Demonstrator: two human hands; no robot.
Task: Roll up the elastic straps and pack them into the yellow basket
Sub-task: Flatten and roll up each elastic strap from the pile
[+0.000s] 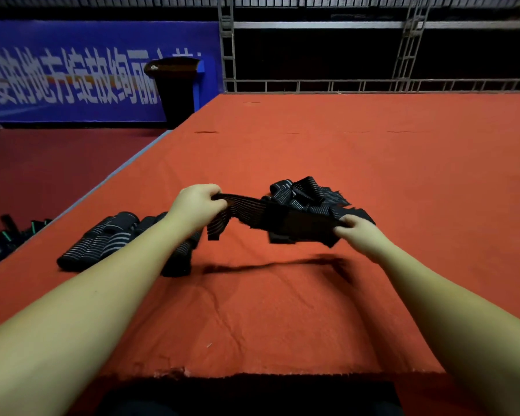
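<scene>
Above the middle of the red cloth (282,310) that covers the table, one black elastic strap (246,205) with thin grey stripes is stretched flat in the air between two bare hands. The left hand (197,207) grips one end with curled fingers, a short tail hanging below it; the right hand (356,232) pinches the other end, where a plain black patch, probably the fastening, faces up. Just beyond the held strap, a loose tangle of unrolled straps (308,192) rests on the cloth; how many it contains cannot be told. To the left of the held strap, under the left forearm, lie finished rolls (99,238), about three, though the arm hides part of them. The step in hand appears to be straightening a strap before rolling; the next move likely calls for bringing one end over and winding it tightly toward the patch. The yellow basket is not in view. Farther left, off the table edge, more dark straps with green marks (3,238) lie in a heap.
</scene>
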